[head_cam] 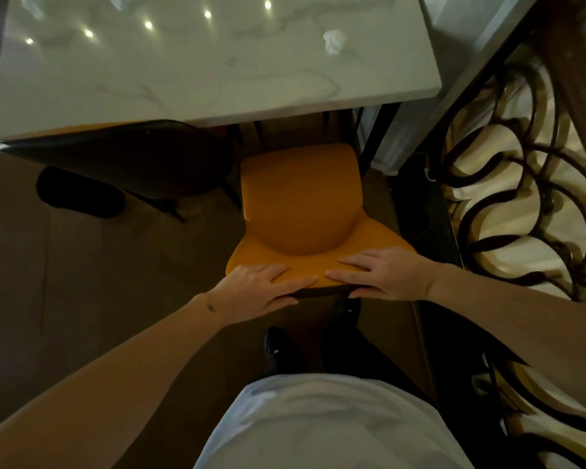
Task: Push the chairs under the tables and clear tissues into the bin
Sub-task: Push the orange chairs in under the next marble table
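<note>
Both hands grip the top edge of the orange chair (298,211): the left hand (261,287) and the right hand (383,274) each lay fingers flat over the backrest with the thumb hooked behind. The seat stands mostly clear of the marble table (190,72), so this push looks unfinished. The dark chair (142,160) alongside seems tucked in. A crumpled tissue (334,41) lies on the tabletop, uncleared; no bin shows. An iron railing (521,184) crowds the right side.

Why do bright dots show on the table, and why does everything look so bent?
Head view: the dots are lamp glare on the glossy marble table; the wide-angle lens curves its edges. The room is dim, so the dark chair loses detail, while the orange chair stays clear.
</note>
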